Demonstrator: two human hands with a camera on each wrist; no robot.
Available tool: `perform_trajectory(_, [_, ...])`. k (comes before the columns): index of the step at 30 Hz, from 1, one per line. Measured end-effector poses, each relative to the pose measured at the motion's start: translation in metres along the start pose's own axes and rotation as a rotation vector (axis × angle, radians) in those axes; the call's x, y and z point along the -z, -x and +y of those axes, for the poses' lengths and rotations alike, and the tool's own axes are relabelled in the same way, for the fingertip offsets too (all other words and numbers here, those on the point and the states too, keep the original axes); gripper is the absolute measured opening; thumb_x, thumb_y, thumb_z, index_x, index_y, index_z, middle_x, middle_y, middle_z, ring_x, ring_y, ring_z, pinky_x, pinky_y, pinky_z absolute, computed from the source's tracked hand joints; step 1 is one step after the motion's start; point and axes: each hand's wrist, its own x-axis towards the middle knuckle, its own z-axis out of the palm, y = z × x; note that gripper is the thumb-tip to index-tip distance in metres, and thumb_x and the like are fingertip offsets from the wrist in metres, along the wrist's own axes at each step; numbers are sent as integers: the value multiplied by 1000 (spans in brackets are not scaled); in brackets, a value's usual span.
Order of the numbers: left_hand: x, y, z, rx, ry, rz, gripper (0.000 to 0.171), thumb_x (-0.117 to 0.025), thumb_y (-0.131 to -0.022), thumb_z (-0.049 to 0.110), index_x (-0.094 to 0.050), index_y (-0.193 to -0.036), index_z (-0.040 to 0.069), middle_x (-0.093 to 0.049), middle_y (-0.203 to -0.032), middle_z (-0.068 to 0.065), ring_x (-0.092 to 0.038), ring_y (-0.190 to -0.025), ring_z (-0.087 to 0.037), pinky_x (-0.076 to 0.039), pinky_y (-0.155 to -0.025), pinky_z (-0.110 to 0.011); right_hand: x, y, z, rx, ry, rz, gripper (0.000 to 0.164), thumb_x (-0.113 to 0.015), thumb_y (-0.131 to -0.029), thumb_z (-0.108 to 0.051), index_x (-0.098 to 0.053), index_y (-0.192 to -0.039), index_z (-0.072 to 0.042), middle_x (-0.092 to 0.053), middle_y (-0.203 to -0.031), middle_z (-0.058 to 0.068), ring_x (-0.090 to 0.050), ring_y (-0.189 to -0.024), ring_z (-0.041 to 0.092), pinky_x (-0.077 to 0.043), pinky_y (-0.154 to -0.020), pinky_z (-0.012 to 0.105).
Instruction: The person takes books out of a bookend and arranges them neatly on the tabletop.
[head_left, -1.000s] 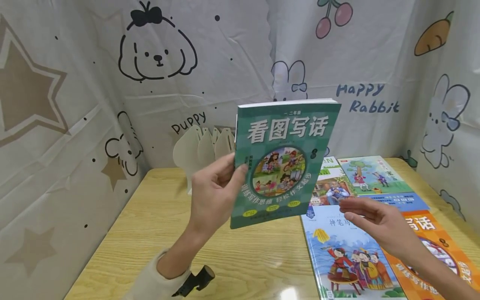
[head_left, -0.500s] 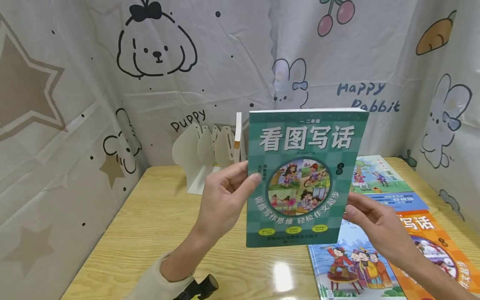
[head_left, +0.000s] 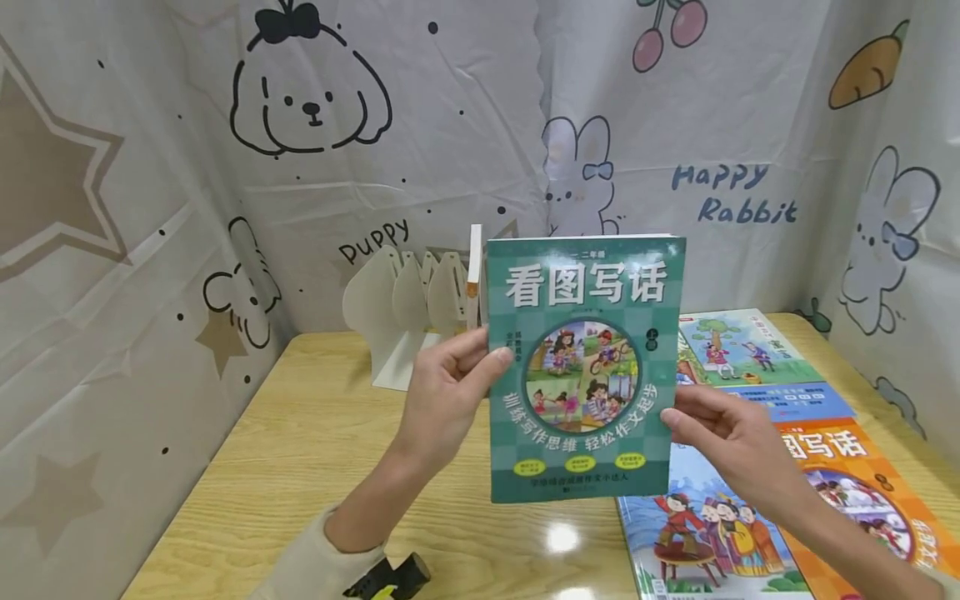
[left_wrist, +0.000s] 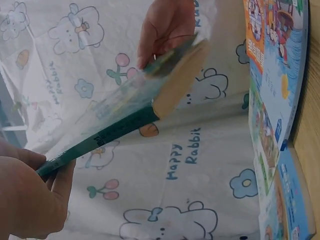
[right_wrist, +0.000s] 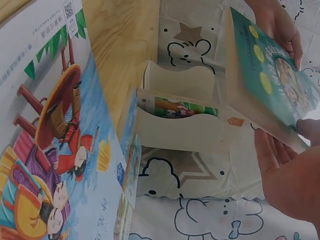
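Observation:
A green workbook (head_left: 585, 371) with a round picture panel is held upright above the table, front cover toward me. My left hand (head_left: 450, 392) pinches its left edge, thumb over the cover. On the opposite edge, my right hand (head_left: 742, 442) grips it lower down, thumb in front and fingers behind. The left wrist view shows the workbook's green spine (left_wrist: 110, 132) between the left hand's thumb and fingers. In the right wrist view, the pale page edges (right_wrist: 237, 97) face the camera.
A cream book rack (head_left: 390, 333) stands at the back, with one upright book (head_left: 474, 275) in it. On the right lie a blue picture book (head_left: 705, 550), an orange workbook (head_left: 832, 442) and a book with a tree on its cover (head_left: 757, 350). Printed curtains surround the table (head_left: 300, 467).
The right hand has come to the workbook's right edge and taken hold of it. The workbook has turned to face me squarely, moving right and then slightly back left.

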Motion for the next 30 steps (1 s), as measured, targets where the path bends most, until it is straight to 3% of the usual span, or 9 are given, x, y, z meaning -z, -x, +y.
perform_trajectory(8, [3, -2, -15, 132, 70, 29, 29, -57, -101, 4, -64, -127, -5, -72, -107, -19, -72, -92, -29, -58, -80, -41, -5, -3, 3, 20, -52, -3, 21, -63, -98, -2, -65, -114, 11, -72, -93, 1, -72, -76, 17, -59, -70, 32])
perform_trajectory(17, [11, 2, -36, 276, 58, 47, 31, -58, -101, 6, -62, -129, -4, -73, -107, -18, -72, -92, -29, -58, -80, -41, -7, -4, 11, -35, -75, -95, 20, -64, -98, -4, -66, -111, 11, -73, -96, 11, -72, -76, 18, -60, -69, 34])
perform_trajectory(22, [15, 7, -49, 351, 21, 48, 32, -59, -100, 9, -62, -129, -6, -72, -107, -18, -72, -92, -27, -58, -80, -39, -9, -4, 18, -143, -147, -167, 26, -63, -99, -9, -64, -114, 13, -72, -99, 16, -72, -79, 19, -60, -71, 37])
perform_trajectory(30, [18, 14, -63, 462, 41, 15, 31, -58, -101, 9, -62, -128, -6, -72, -111, -17, -71, -95, -28, -58, -81, -39, -15, -1, 26, -250, -139, -249, 29, -65, -98, -17, -66, -109, 9, -72, -93, 14, -70, -78, 23, -60, -70, 39])
